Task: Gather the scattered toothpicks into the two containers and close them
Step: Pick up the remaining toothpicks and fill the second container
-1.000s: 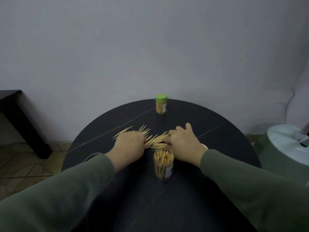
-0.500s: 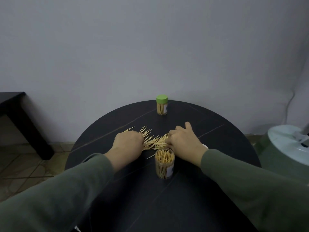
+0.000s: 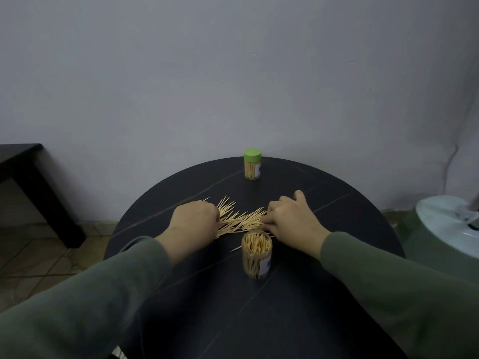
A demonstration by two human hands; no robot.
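Note:
A heap of loose toothpicks [image 3: 239,221] lies on the round black table [image 3: 259,307], between my two hands. My left hand [image 3: 194,222] rests on the heap's left end with its fingers curled over the sticks. My right hand [image 3: 291,221] is at the heap's right end, fingertips curled onto the toothpicks. Just in front of the heap stands an open clear container [image 3: 256,257], nearly full of toothpicks. A second container [image 3: 252,164] with a green lid on it stands at the table's far edge.
A dark side table [image 3: 31,177] stands at the left over a tiled floor. A pale round appliance [image 3: 448,229] sits low at the right. The wall runs close behind the round table.
Both hands have pushed inward, and the spread toothpicks have been drawn into a tighter heap between them. The containers have stayed put.

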